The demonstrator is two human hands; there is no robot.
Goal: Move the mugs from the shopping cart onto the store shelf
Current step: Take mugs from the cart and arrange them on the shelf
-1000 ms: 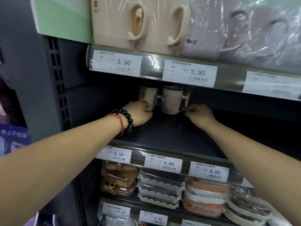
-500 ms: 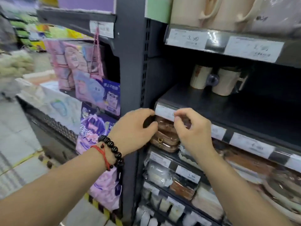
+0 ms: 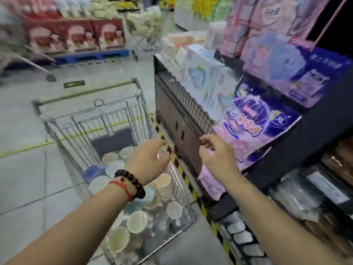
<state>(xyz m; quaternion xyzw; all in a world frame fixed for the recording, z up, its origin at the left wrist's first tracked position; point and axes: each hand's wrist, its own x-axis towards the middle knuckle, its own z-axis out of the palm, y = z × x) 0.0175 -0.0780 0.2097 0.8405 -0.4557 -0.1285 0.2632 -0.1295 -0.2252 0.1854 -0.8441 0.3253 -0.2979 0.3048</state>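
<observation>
Both hands are empty and hang in the air with fingers loosely spread; the left hand, the one with a bead bracelet and a red string at its wrist, is poised above the shopping cart, while the right hand floats just beside the cart's right wall, in front of the low dark base of the display; neither touches anything. This reads as a reach for the next load; the palms face down and the fingers are parted, probably so that each hand can close on a mug at once.

The mugs lie below and in front of the left hand, piled loosely in the cart's basket, mouths mostly up, some leaning on their neighbours; the nearest pale ones sit directly under the left wrist, the farthest beyond the fingertips against the cart's back panel. About a dozen rims can be made out, most cream or white and a few bluish; blur keeps the count from being exact, and some seem wrapped in clear film.

One cart, two hands; a second cart, heaped with pale packets, stands well beyond the hands down the aisle; the shelf meant for the mugs is not clearly in view, likely above and to the right of the right hand.
</observation>
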